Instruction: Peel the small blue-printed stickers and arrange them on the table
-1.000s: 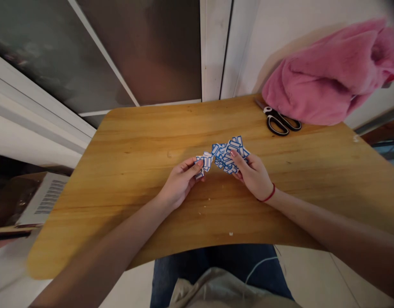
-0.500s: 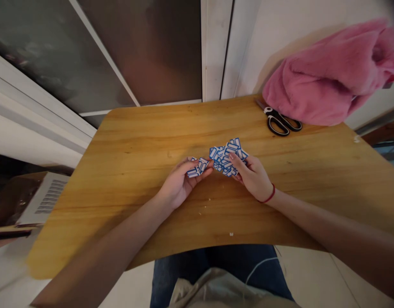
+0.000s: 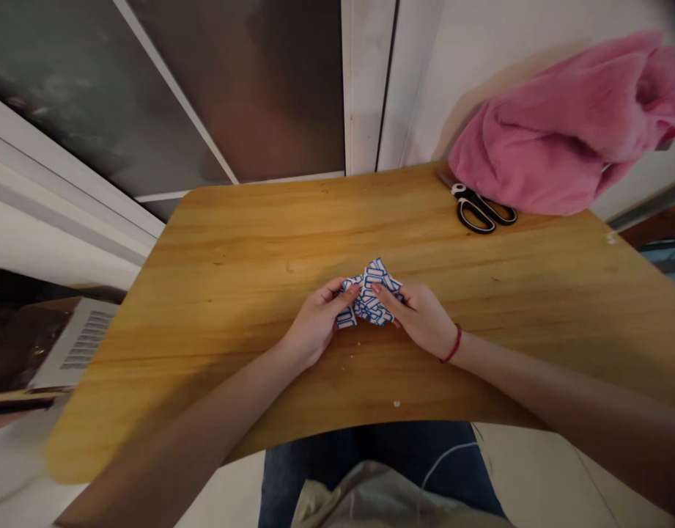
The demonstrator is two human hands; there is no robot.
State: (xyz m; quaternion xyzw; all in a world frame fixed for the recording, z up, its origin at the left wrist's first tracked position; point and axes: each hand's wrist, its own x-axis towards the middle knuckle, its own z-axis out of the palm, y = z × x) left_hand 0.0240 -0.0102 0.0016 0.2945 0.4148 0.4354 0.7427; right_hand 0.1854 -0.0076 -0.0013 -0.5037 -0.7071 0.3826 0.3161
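Observation:
Over the middle of the table, a messy, overlapping bunch of small white paper slips with blue borders (image 3: pixel 375 302) is held between both hands. My left hand (image 3: pixel 318 315) pinches the bunch's left side, its thumb lying on top. From the right, my right hand (image 3: pixel 425 315), with a red cord at the wrist, grips the larger fanned part, thumb pressed on the upper face. The two thumbs are close together and the slips from both sides touch. Fingers underneath are mostly hidden, and what is printed on the slips is too small to read.
Black-handled scissors (image 3: pixel 477 209) lie at the table's back right, beside a pink plush bundle (image 3: pixel 551 132). Tiny white scraps (image 3: pixel 396 404) dot the wooden table (image 3: pixel 249 242) near its front edge. An open cardboard box (image 3: pixel 84 341) stands off to the left.
My hands have come together: the left hand's few slips now meet the right hand's bunch. The right hand has moved left and slightly nearer me.

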